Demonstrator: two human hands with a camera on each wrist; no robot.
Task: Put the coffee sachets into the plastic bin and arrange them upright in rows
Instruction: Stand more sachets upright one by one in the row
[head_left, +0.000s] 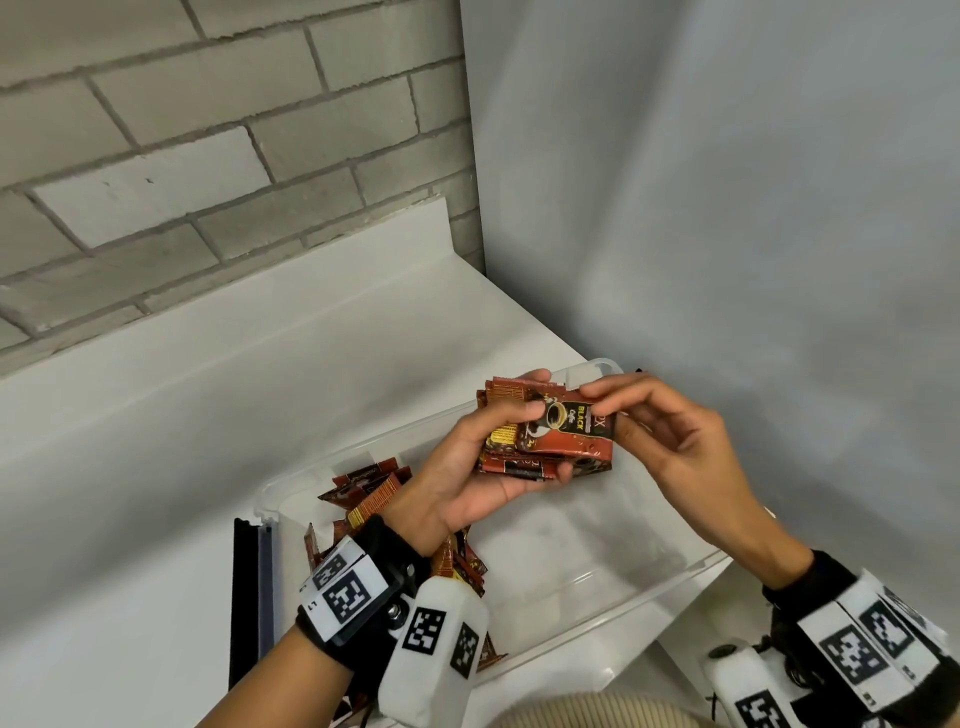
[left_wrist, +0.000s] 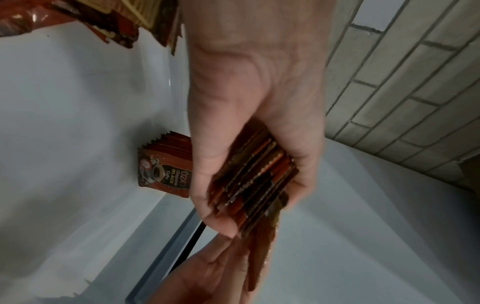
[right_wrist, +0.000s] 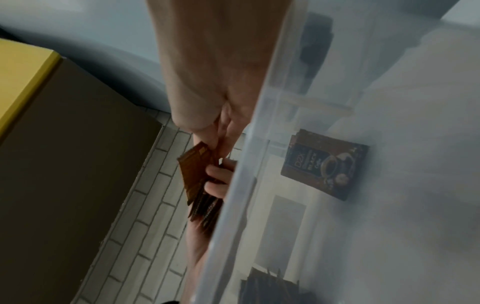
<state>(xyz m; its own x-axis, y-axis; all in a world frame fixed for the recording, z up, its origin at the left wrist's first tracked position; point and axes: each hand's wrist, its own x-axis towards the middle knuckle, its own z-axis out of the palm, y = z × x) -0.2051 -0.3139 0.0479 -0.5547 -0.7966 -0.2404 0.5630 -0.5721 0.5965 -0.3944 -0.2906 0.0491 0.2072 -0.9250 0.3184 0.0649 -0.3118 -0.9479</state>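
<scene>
My left hand (head_left: 524, 439) holds a stack of red-brown coffee sachets (head_left: 519, 465) above the clear plastic bin (head_left: 602, 364). My right hand (head_left: 608, 410) pinches the right end of the top sachet (head_left: 566, 426), which lies printed side up on the stack. A loose pile of sachets (head_left: 374, 493) lies in the bin's left part, partly under my left wrist. In the left wrist view the stack (left_wrist: 252, 181) sits edge-on between my thumb and fingers, and a short row of upright sachets (left_wrist: 166, 164) stands against a bin wall. That upright row (right_wrist: 324, 164) also shows through the bin wall (right_wrist: 246, 185).
The bin stands on a white counter (head_left: 156, 415) in a corner between a brick wall (head_left: 208, 156) and a grey wall (head_left: 727, 208). A black and grey rail (head_left: 254, 582) lies left of the bin. A brown and yellow panel (right_wrist: 64, 144) shows beyond.
</scene>
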